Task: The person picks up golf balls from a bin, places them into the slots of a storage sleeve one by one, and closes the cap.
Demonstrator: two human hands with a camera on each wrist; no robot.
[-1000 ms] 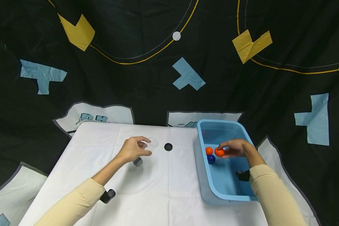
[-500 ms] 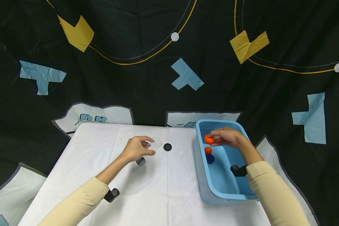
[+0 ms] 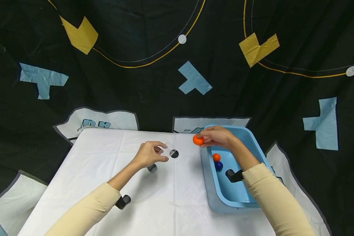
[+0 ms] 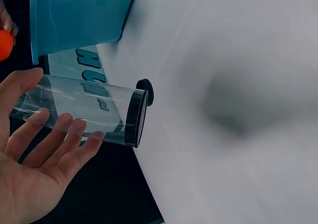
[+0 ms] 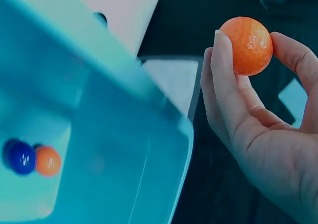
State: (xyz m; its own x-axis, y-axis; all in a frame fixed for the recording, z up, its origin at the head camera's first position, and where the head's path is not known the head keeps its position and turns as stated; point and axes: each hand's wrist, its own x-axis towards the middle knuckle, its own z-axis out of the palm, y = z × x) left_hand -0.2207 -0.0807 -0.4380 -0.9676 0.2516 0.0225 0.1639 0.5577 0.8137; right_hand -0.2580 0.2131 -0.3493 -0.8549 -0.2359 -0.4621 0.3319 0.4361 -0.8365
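My left hand (image 3: 148, 154) grips a clear plastic cylinder (image 4: 112, 107) with a black base, thumb on one side and fingers on the other. Held above the white table, its rim overlaps a round black cap (image 3: 175, 155) in the head view. My right hand (image 3: 219, 136) pinches an orange golf ball (image 5: 247, 46) between thumb and fingertips, just past the left rim of the blue bin (image 3: 213, 183). Inside the bin lie another orange ball (image 3: 216, 157) and a dark blue ball (image 3: 219, 166), side by side.
The bin stands on the right part of the white table (image 3: 141, 209), its walls rising around the balls. A black curtain (image 3: 135, 91) with taped shapes hangs behind. Black wrist cameras stick out below both forearms.
My right hand has lifted the orange golf ball from the bin and carried it left over the rim. My left hand has shifted slightly right with the cylinder.
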